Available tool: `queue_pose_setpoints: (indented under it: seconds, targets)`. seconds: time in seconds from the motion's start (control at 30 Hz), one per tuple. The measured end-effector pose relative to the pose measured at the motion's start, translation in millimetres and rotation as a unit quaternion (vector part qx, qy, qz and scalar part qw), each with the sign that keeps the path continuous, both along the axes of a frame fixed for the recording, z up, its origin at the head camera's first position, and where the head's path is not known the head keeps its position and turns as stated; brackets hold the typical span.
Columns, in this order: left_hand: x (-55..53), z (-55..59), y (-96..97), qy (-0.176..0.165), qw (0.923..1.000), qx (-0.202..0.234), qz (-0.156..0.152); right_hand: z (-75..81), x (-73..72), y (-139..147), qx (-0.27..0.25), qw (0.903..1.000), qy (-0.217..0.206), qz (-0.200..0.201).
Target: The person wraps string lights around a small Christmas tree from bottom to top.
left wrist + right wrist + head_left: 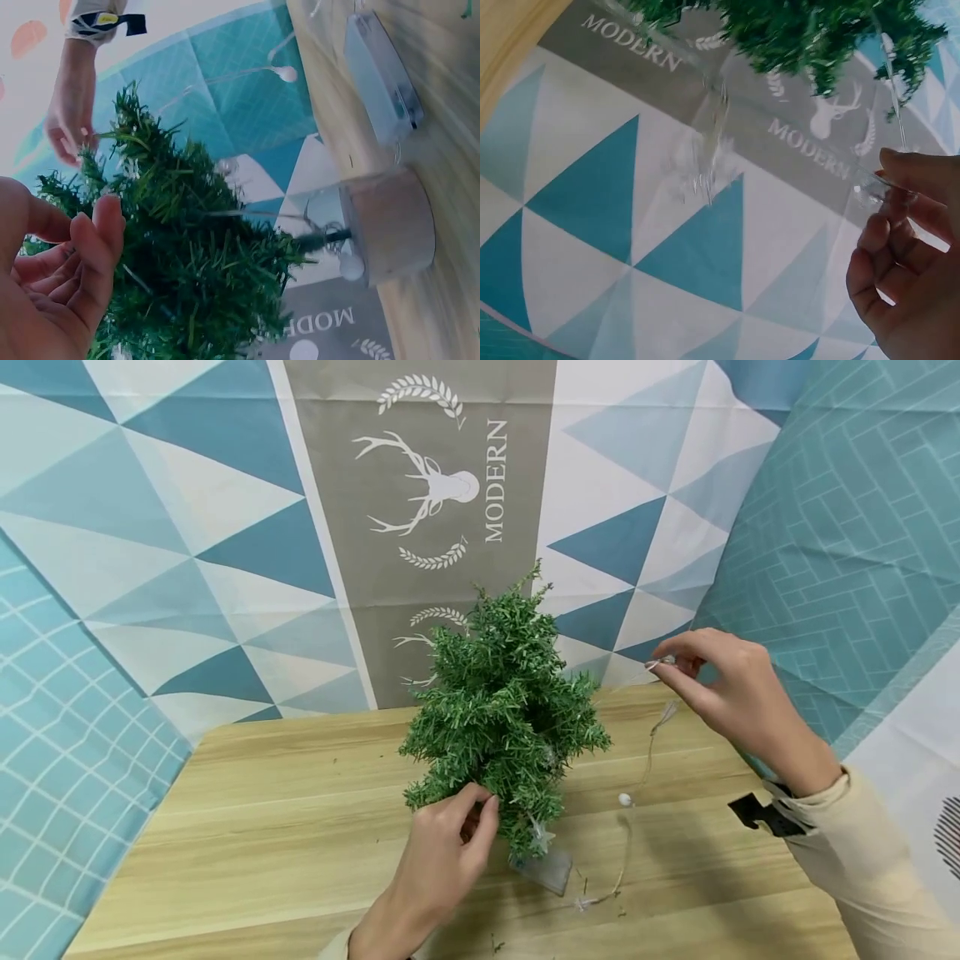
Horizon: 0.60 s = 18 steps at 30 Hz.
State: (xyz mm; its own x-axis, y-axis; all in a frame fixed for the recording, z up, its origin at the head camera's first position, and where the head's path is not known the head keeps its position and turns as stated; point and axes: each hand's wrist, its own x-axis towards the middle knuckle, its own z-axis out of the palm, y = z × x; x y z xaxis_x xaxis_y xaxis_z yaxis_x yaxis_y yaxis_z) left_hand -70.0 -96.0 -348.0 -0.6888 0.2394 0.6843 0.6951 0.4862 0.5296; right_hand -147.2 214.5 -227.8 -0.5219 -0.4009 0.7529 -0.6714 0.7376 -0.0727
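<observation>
A small artificial Christmas tree (pixel 502 710) stands on the table. My right hand (pixel 723 685) is raised at its right, pinching a thin clear light string (pixel 900 124) near a transparent decoration (pixel 870 191); the strand runs from the fingers to the branches. My left hand (pixel 450 839) is at the lower front branches, thumb and index fingertips close together, other fingers curled; I cannot tell whether it pinches anything. More of the string lies right of the tree, with a white ball (pixel 625 799) and a star (pixel 583 904). Another star (pixel 540 835) hangs low on the branches.
A grey battery box (pixel 551 872) lies on the wooden table (pixel 285 827) before the tree. The tree's round base (pixel 397 225) shows in the left wrist view. Patterned cloth (pixel 225 527) hangs behind, with teal cloth (pixel 862 543) at the right.
</observation>
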Motion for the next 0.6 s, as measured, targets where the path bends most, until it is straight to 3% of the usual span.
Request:
queue_pose_setpoints:
  seconds: [0.2,0.37,0.47,0.6]
  targets:
    - [0.4,3.3,-13.3,0.004,1.0000,0.005,0.005,-11.5,-8.0,9,0.035,0.9960,-0.080,-0.018]
    - [-6.6,11.7,-33.4,0.018,0.9997,0.003,0.019,-26.3,-6.9,15,0.062,0.9841,-0.165,-0.021]
    - [-11.6,15.6,-43.8,0.019,0.9991,-0.004,0.038,-33.7,-4.0,17,0.077,0.9794,-0.185,-0.024]
    - [-13.5,15.1,-50.0,0.017,0.9985,-0.007,0.051,-41.3,1.9,21,0.089,0.9803,-0.171,-0.043]
